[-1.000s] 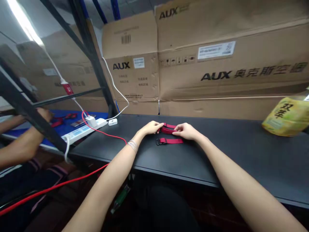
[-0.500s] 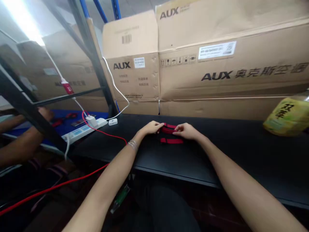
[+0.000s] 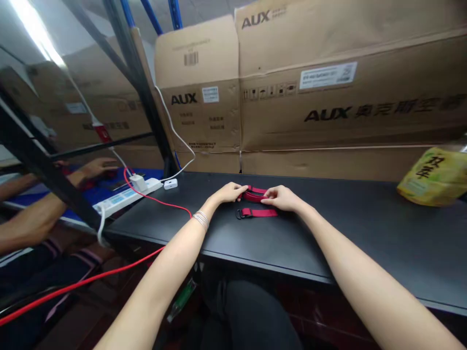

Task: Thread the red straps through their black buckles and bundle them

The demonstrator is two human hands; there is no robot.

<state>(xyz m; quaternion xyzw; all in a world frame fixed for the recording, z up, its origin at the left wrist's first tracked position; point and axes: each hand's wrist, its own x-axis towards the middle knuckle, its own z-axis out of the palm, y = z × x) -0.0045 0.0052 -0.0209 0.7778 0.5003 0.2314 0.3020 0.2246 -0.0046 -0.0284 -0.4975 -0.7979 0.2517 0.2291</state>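
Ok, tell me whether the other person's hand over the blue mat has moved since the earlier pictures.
Yes. The other person's hand has moved to the right in the view, toward the white power strip, which has stayed in place.

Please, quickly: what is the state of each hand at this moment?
Left hand: closed, pinching the red webbing strap.
Right hand: closed, pinching the same strap from the other side.
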